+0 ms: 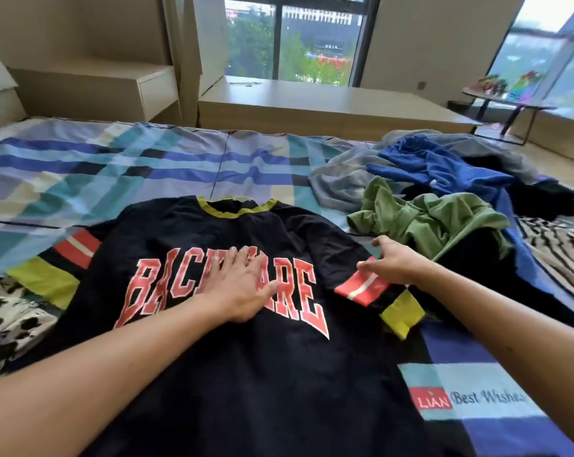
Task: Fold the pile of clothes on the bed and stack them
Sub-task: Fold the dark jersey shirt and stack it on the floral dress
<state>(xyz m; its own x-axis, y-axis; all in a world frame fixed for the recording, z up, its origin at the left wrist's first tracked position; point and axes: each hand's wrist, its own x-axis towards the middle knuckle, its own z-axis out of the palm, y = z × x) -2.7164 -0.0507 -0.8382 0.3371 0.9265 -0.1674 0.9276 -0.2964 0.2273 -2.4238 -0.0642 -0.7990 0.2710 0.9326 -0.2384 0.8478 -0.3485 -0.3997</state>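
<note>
Nearest the viewer, a black jersey T-shirt (246, 374) lies face up and spread flat on the bed (114, 159), hem toward the person and yellow collar away. Large red letters cross its chest.

It looks like soft, light knit cloth: limp, easily wrinkled, likely to slide a little on the sheet. The best holds are probably the shoulder seam and the hem on one side, so that a whole side folds inward together.

Both bare forearms reach forward from the bottom corners. The left grip (242, 285), an open palm with fingers spread, presses flat on the lettering and pins the shirt. The right grip (394, 263) is at the right sleeve (364, 288), fingers extended and thumb raised apart; its fingertips touch the red band and it is not closed round the cloth. The left sleeve (64, 258) lies spread out to the side.

Beyond the right sleeve sits the unfolded pile: a crumpled green garment (437, 216), then a blue garment (443, 166) and a grey garment (341, 179). A tall window (312, 37) is farthest away.
</note>
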